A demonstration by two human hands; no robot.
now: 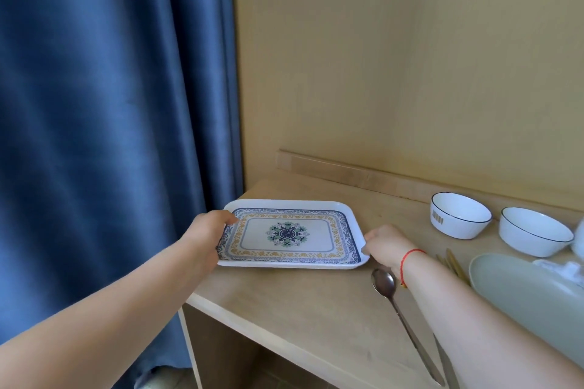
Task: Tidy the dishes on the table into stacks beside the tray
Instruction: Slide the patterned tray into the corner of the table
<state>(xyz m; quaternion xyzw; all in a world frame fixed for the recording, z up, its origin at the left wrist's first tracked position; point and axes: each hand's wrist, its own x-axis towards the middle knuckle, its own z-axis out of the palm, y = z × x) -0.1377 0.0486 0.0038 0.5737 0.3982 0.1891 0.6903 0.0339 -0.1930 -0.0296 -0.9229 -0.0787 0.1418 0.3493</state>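
A white rectangular tray (355,221) with a blue and yellow pattern lies at the table's left end. My left hand (207,235) grips its left edge, thumb over the rim. My right hand (387,245) holds its right edge, fingers curled at the rim. Two white bowls with dark rims stand to the right, one (459,215) nearer the tray and one (534,230) further right. A pale green plate (518,287) lies at the front right, partly under my right forearm.
A metal spoon (401,309) lies on the wooden table (300,303) beside my right wrist. Wooden chopsticks (453,265) lie by the plate. A blue curtain (110,104) hangs at the left. A raised wooden ledge (347,172) runs along the wall behind.
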